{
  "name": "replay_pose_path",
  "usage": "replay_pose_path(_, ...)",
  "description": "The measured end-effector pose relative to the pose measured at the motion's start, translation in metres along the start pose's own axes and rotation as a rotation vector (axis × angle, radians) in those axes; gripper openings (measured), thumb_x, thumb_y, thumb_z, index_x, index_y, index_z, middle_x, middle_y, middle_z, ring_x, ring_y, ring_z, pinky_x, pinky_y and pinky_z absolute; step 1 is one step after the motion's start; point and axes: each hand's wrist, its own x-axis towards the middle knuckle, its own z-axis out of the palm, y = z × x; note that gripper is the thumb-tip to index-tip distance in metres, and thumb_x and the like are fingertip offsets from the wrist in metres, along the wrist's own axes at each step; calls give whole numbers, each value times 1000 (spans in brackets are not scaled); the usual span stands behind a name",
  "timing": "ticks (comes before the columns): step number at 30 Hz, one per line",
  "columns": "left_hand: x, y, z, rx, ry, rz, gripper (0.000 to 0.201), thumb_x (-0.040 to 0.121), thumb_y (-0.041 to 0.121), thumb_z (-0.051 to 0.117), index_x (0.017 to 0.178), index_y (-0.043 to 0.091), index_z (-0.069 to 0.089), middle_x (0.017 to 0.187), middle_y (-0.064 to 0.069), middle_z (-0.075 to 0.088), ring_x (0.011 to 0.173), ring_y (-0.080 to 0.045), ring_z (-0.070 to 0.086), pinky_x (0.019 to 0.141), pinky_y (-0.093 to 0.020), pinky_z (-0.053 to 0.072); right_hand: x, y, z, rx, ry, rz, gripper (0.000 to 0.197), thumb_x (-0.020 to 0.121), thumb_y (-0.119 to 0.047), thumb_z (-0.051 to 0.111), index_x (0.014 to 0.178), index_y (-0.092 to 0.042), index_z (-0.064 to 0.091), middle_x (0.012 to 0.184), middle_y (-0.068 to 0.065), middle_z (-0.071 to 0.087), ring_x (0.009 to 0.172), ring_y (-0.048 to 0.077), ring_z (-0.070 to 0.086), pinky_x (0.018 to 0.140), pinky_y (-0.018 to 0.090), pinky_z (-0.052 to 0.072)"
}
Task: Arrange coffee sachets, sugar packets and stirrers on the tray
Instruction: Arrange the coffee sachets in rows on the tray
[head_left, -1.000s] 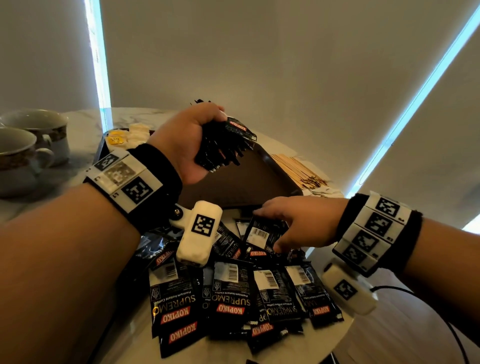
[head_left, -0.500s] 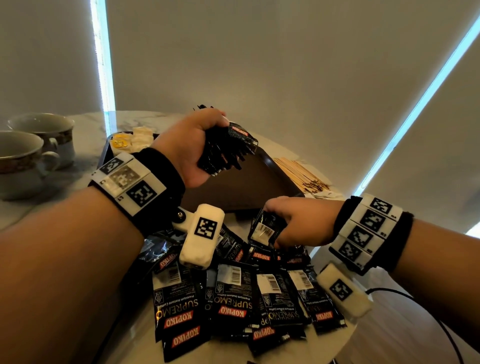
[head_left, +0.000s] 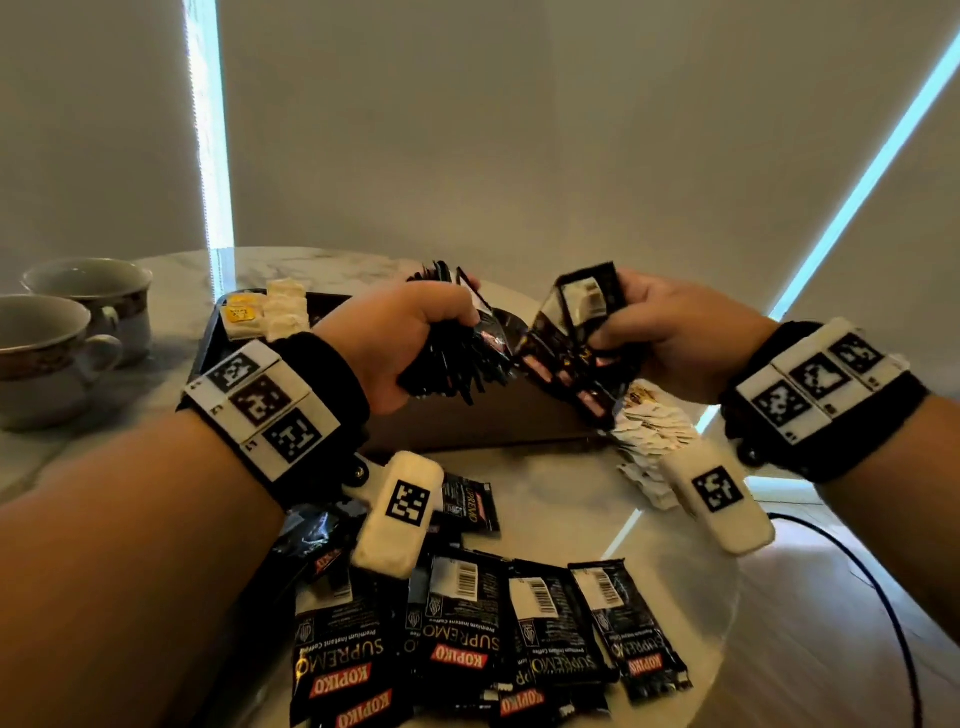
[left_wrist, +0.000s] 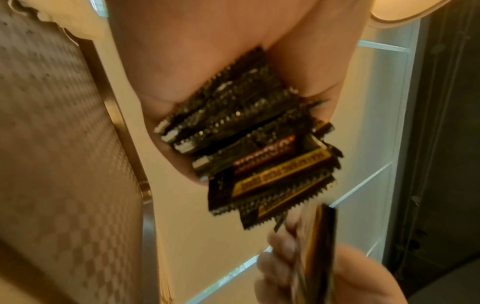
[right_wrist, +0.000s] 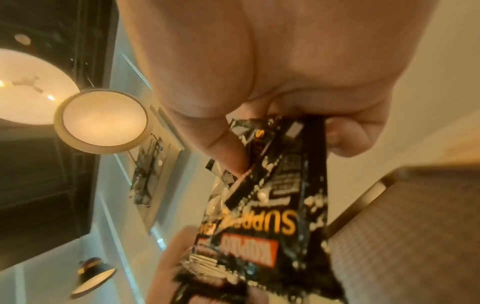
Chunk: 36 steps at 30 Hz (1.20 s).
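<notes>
Black foil is what both fists are full of rn. Left hand (head_left: 410, 338) has fingers curled tight round a thick stack of coffee sachets (left_wrist: 249, 131), edges fanned out past the thumb; can't count them exactly, the left wrist cam shows at least 8 serrated edges. Right hand (head_left: 670, 332) pinches a couple more sachets (head_left: 576, 332) by the top, thumb on one face and fingers curled on the other, looks like 2 or 3 but blurry so can't tell for sure. They hang down w/ their lower ends close to the left-hand stack, both bunches held up over the tray (head_left: 467, 421).

Further out: the dark tray sits on a round marble table (head_left: 571, 499). In its far left corner there's a row of white sugar packets (head_left: 284, 309) w/ 1 yellow packet (head_left: 240, 315) next to them. More white packets (head_left: 652, 441) are piled on the table just off the tray's right end, under the right wrist. Loose sachets on the table (head_left: 467, 634) lie near the front edge, overlapping, roughly 7-8 visible, some hidden under the left wrist cam. 2 cups (head_left: 57, 343) stand at far left, touching or nearly so.
</notes>
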Motion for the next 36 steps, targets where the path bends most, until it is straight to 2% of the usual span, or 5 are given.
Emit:
replay_pose_path(8,-12,8,5,-277,-713,59,58,98,25,24,143,-4,46,106,-13,38,97,-28,60,84,-42,50,18,-11,50,9,-11,-208,51,68,5,61,116,-10,63,110,15,70,106,31,68,98,48,54)
replay_pose_path(17,-1,0,-5,-268,-502,4,40,76,23,69,112,6,68,93,-13,68,84,-27,67,78,-39,57,19,-15,79,-54,84,-413,74,95,15,44,147,-36,33,125,-1,57,104,14,65,94,36,55)
replay_pose_path(25,-3,7,-8,-324,-461,62,32,96,28,54,116,4,62,97,-14,67,90,-27,67,83,-37,56,13,-5,78,-880,56,-456,113,71,-97,25,160,-32,4,166,-8,-22,151,10,-23,124,44,-4)
replay_pose_path(29,-3,7,-8,-346,-504,29,32,99,29,50,118,5,60,98,-14,68,89,-26,71,80,-36,60,17,0,74,-687,-71,-524,96,71,-77,68,140,-39,13,145,13,32,139,26,42,108,50,47)
replay_pose_path(36,-8,9,-8,-269,-523,-60,29,88,26,64,109,6,69,98,-14,68,94,-29,68,90,-39,53,11,-9,72,-759,4,-610,94,49,-58,92,111,-21,31,113,11,48,101,22,62,74,40,60)
